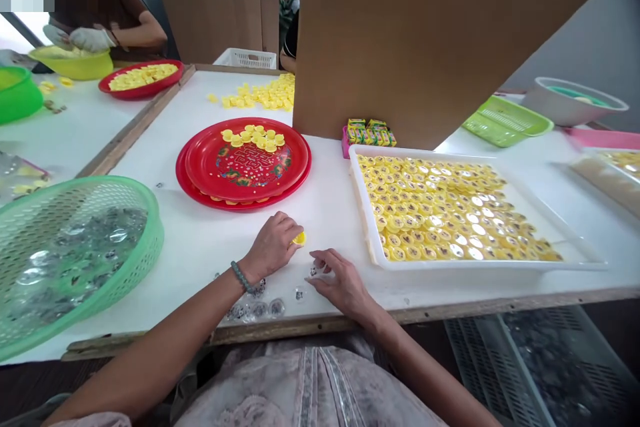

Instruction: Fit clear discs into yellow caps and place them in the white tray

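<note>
My left hand (pixel 274 245), wearing a beaded bracelet, pinches a small round yellow cap (pixel 299 238) above the white table. To its right, my right hand (pixel 343 280) curls thumb and fingers around a small clear plastic disc with a dark print (pixel 314 271). Several more clear discs (pixel 277 307) lie by the table's front edge, partly under my left wrist. Beyond my left hand, two stacked red trays (pixel 200 173) carry yellow caps (pixel 257 136) on top. A white tray (pixel 361 207) at the right holds rows of yellow pieces with clear printed covers (pixel 415 213).
A green mesh basket (pixel 150 213) of clear discs stands at the left. Behind the white tray are a brown cardboard panel (pixel 390 33) and a pink box of small packets (pixel 370 133). A gloved co-worker (pixel 125 20) sits at the far left by a yellow bowl (pixel 90 67).
</note>
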### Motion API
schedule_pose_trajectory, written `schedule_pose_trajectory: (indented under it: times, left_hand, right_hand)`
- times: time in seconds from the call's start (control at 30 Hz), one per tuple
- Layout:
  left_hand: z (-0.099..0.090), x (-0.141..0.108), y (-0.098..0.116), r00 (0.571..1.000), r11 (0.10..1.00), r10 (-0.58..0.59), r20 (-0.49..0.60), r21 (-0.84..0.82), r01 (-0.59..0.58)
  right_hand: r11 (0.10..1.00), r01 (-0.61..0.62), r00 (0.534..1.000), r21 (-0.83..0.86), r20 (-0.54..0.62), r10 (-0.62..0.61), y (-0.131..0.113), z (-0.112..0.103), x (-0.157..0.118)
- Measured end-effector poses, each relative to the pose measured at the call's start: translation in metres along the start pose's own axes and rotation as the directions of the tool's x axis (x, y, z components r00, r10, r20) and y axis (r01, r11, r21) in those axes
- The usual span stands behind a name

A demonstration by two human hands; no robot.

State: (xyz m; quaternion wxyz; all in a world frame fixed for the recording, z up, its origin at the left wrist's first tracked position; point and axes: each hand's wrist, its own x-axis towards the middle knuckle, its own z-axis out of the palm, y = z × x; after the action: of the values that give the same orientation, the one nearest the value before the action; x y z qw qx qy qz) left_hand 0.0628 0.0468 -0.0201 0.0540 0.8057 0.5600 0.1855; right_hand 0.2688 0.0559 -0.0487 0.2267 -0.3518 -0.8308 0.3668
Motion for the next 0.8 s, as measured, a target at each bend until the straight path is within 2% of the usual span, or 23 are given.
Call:
schedule_pose_trajectory:
  times: [0.13,0.27,0.33,0.4,0.5,0.6,0.67,0.73,0.8]
  left_hand:
    - [0.007,-0.004,0.016,0.997,0.997,0.031,0.065,-0.067,-0.026]
    - [0.014,-0.01,0.018,0.994,0.989,0.018,0.11,-0.146,-0.002]
    - [0.011,-0.014,0.019,0.995,0.977,0.013,0.098,-0.212,0.008]
    - [0.004,-0.019,0.025,0.998,0.948,-0.049,0.031,-0.313,0.056]
    - [-0.005,-0.023,0.038,0.961,0.801,-0.277,-0.001,-0.552,0.231]
    - [-0.004,-0.023,0.05,0.881,0.562,-0.459,0.112,-0.732,0.386]
    - [0.0,-0.023,0.053,0.827,0.452,-0.536,0.171,-0.769,0.452]
    - [0.005,-0.023,0.053,0.792,0.416,-0.573,0.21,-0.759,0.501]
    - [0.008,-0.025,0.053,0.789,0.432,-0.576,0.213,-0.741,0.515]
  right_hand:
    - [0.999,0.028,0.996,0.04,-0.091,-0.024,-0.003,-0.012,-0.004]
    - [0.997,0.078,0.989,0.012,-0.126,-0.075,-0.007,-0.019,-0.006]
    - [0.993,0.113,0.983,-0.02,-0.145,-0.115,-0.008,-0.021,-0.006]
    - [0.989,0.141,0.975,-0.041,-0.169,-0.146,-0.009,-0.021,-0.005]
    - [0.985,0.164,0.963,-0.044,-0.208,-0.17,-0.011,-0.02,-0.002]
    - [0.979,0.191,0.949,-0.07,-0.241,-0.203,-0.014,-0.016,0.003]
    - [0.973,0.21,0.944,-0.099,-0.239,-0.228,-0.015,-0.014,0.005]
    - [0.968,0.226,0.943,-0.113,-0.226,-0.247,-0.015,-0.011,0.006]
    - [0.965,0.24,0.942,-0.11,-0.213,-0.259,-0.013,-0.01,0.007]
